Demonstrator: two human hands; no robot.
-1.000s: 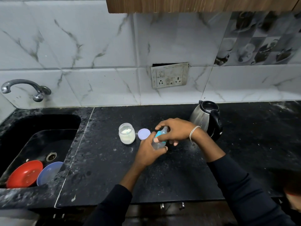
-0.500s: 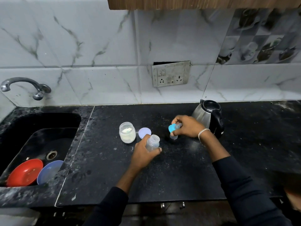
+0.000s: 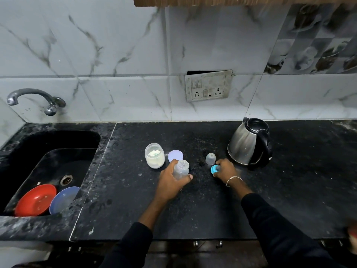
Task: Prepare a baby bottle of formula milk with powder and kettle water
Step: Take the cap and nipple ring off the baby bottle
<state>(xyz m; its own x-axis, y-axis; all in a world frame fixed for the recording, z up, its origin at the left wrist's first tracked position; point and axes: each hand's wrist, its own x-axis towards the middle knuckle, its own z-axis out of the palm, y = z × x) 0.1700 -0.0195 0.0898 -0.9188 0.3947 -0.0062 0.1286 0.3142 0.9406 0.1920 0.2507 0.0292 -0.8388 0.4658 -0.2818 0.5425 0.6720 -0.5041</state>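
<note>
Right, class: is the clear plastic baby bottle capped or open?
Open. The clear plastic baby bottle in the left hand has a bare mouth; the right hand holds the blue screw ring.

One wide-angle camera, worn on the person's head, gives the only view. It faces forward and tilts down onto the black counter (image 3: 193, 209), close enough that both dark sleeves (image 3: 270, 219) reach in from the bottom edge toward the centre of the frame. The tiled wall (image 3: 116, 55) fills the upper half, its lines bowed by the lens. The sink (image 3: 58, 140) sits at the lower left, the kettle (image 3: 249, 142) right of centre, and a wooden cabinet (image 3: 231, 0) crosses the top edge.
</note>
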